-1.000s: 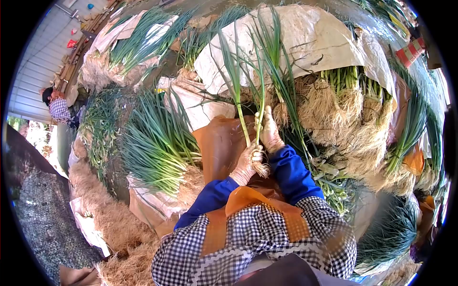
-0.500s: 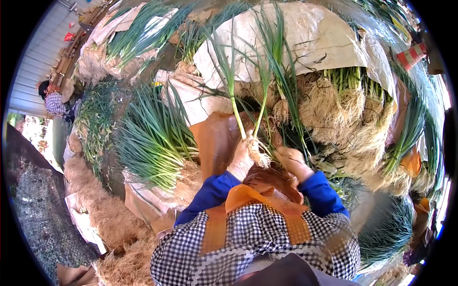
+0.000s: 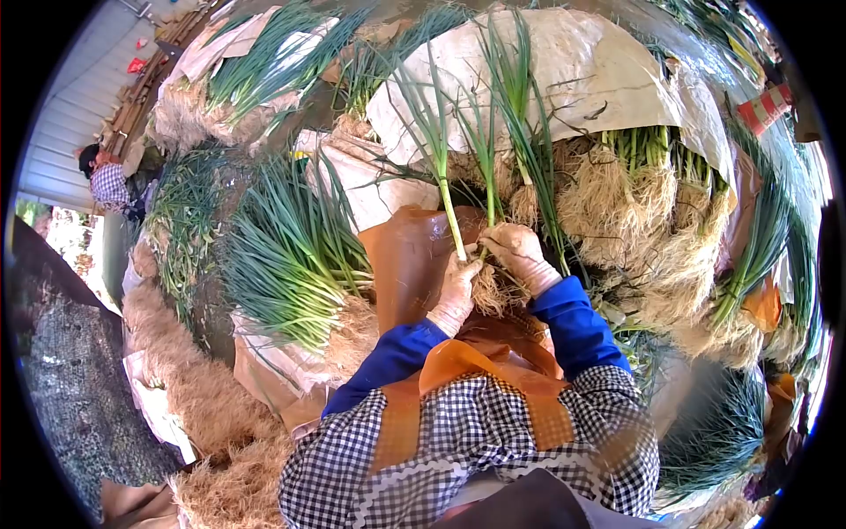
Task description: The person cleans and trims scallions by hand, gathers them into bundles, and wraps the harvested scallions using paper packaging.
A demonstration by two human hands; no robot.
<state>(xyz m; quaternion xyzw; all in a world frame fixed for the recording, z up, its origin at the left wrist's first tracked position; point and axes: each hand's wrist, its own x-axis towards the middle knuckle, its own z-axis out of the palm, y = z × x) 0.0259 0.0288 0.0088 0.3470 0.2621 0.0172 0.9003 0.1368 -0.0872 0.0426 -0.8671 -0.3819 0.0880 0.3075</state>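
In the head view, my left hand (image 3: 453,295) is closed around the lower end of a green onion (image 3: 451,216), whose leaves point away from me. My right hand (image 3: 518,256) is closed at the base of a second green onion (image 3: 491,198), right beside the first. Tan, stringy roots (image 3: 495,295) hang below and between my hands. An orange-brown apron (image 3: 405,256) covers my lap underneath. Just beyond my right hand, another green onion (image 3: 525,167) with roots lies pointing away from me.
A heap of green onions (image 3: 295,256) lies on my left. Rooted bundles (image 3: 617,194) sit ahead to the right, partly under a pale sheet (image 3: 564,70). Root-covered bundles (image 3: 189,353) line the lower left. Another person (image 3: 110,183) is at the far left.
My right hand has moved up and left to the base of the second green onion, close to my left hand. The two stalks now stand farther apart at the base.
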